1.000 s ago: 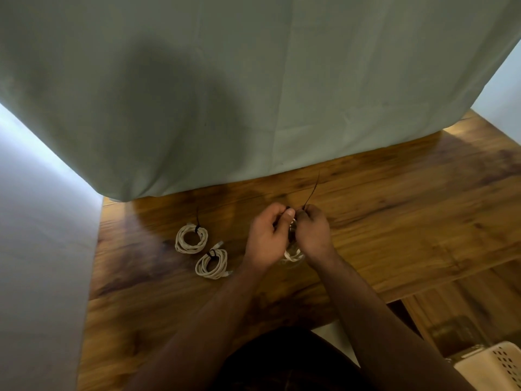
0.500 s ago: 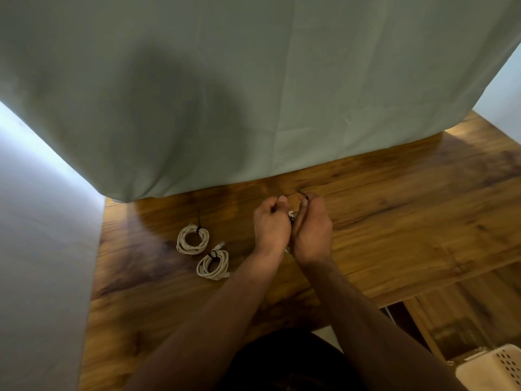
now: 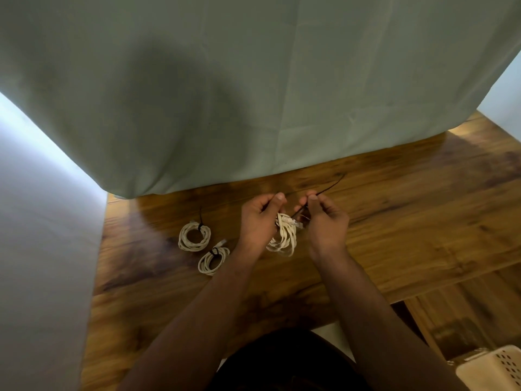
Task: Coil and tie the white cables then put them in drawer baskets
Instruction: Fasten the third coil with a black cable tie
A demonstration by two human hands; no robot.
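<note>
A coiled white cable (image 3: 284,238) hangs between my hands above the wooden table (image 3: 408,230). My left hand (image 3: 260,221) grips the top of that coil. My right hand (image 3: 324,221) pinches a thin black tie (image 3: 331,186), whose free end sticks out up and to the right. The part of the tie around the coil is hidden by my fingers. Two more white coils lie on the table to the left, each bound with a black tie: one (image 3: 194,237) farther back, one (image 3: 213,260) nearer me.
A pale green cloth (image 3: 253,94) hangs over the back of the table. A cream perforated basket (image 3: 493,368) shows at the bottom right, below the table's front edge. White walls stand at the left and far right.
My hands have drawn apart, uncovering the coil between them. The tie's free end now points out to the right from my right hand.
</note>
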